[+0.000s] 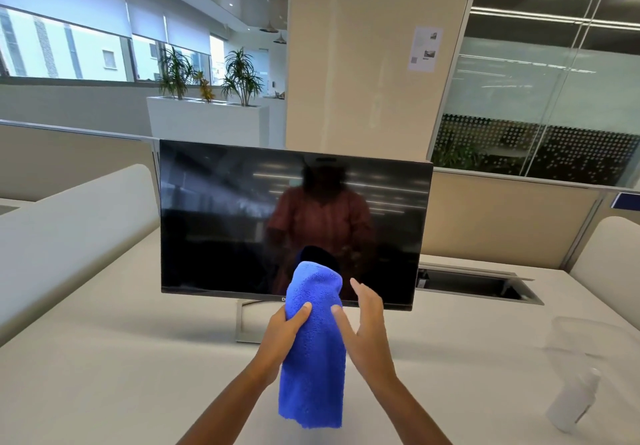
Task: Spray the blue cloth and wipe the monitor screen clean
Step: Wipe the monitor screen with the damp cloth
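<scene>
A blue cloth hangs bunched in front of the dark monitor screen, its top level with the screen's lower edge. My left hand grips the cloth near its top from the left, thumb across the front. My right hand sits at the cloth's right side with fingers straight; its thumb touches the fabric. A clear spray bottle stands on the desk at the far right, apart from both hands. The screen reflects a person and ceiling lights.
The monitor stands on a silver stand on a white desk. A cable hatch lies open behind the monitor's right side. Padded dividers flank the desk left and right, and a wide pillar rises behind.
</scene>
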